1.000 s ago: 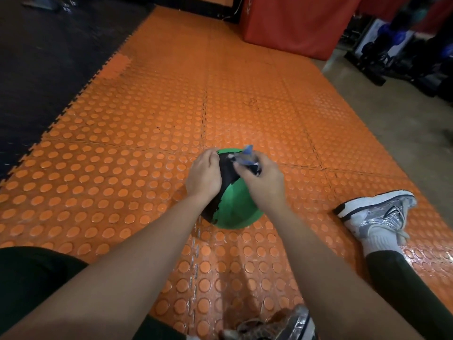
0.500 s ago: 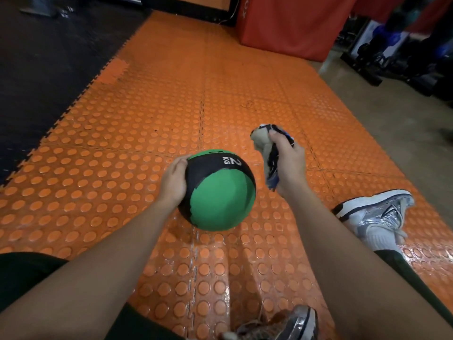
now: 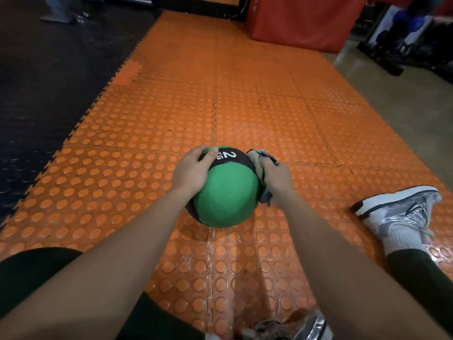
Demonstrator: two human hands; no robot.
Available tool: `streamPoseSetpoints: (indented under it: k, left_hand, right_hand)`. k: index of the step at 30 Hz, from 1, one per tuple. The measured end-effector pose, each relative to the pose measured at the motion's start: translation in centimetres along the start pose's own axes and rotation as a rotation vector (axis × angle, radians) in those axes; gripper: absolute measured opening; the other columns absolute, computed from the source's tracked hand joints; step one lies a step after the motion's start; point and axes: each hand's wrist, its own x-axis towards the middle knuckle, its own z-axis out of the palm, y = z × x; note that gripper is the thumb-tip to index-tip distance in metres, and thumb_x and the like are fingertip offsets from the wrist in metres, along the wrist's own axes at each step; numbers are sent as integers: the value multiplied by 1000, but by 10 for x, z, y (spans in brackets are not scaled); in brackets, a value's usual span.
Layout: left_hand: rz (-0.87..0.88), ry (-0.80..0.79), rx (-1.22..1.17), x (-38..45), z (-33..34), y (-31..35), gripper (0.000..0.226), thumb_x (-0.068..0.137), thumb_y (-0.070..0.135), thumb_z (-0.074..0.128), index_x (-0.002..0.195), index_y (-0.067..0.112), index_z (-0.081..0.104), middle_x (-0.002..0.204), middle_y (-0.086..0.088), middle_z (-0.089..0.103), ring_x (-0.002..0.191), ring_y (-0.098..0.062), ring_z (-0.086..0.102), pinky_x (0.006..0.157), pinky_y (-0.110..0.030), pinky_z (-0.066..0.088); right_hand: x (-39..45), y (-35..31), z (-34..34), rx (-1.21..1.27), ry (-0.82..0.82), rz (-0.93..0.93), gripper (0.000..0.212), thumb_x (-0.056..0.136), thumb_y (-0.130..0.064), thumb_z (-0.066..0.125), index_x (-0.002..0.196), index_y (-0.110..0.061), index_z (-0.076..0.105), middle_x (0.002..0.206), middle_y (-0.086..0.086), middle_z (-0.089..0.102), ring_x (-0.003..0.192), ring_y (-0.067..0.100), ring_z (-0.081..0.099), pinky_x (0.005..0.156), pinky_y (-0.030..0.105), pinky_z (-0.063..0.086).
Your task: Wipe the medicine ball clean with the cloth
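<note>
The ball, green with a black band bearing a white "2 KG", sits low over the orange studded mat, between the person's two forearms; whether it rests on the mat or is lifted just clear of it cannot be told. The left hand lies on the ball's upper left side, its fingers curled over the top and onto the black band, holding the ball. The right hand is at the ball's right side, fingers closed round a bunched cloth, grey-beige with blue edging, which is pressed against the ball's upper right flank. One end of the cloth sticks up above the hand near the band; the other hangs out below the hand beside the green panel. The person sits on the mat: a dark trouser leg at lower left, a silver and white shoe with a white sock off to the right, well apart from the ball, and the toe of another shoe at the bottom edge. Left of the mat is black flooring, to the right bare concrete. A red padded block stands at the mat's far end, with dark equipment blurred at far right.
</note>
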Motion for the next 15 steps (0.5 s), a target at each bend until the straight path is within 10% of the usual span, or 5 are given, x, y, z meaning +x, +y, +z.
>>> streamPoseSetpoints:
  k: [6, 10, 15]
  left_hand:
    - [-27, 3, 26, 1, 0, 6, 51, 92, 55, 42, 133, 26, 53, 141, -2, 48, 130, -24, 42, 106, -38, 32]
    - [-47, 11, -112, 0, -4, -4, 42, 93, 49, 46, 126, 26, 59, 133, -3, 56, 122, -24, 49, 103, -40, 38]
    - [-72, 29, -193, -6, -5, -7, 57, 79, 62, 48, 124, 29, 61, 133, 1, 56, 124, -21, 48, 107, -44, 34]
  right_hand:
    - [-21, -53, -8, -135, -162, -134, 25, 83, -35, 61, 74, -13, 63, 70, 9, 59, 64, 22, 53, 54, 30, 37]
    - [-55, -5, 20, -220, -240, -547, 45, 79, -49, 62, 119, -27, 61, 124, -10, 54, 116, 3, 44, 93, 23, 34]
    - [-53, 32, 27, 170, 13, -287, 46, 80, -50, 52, 119, -25, 59, 122, -3, 59, 113, 16, 54, 90, 31, 44]
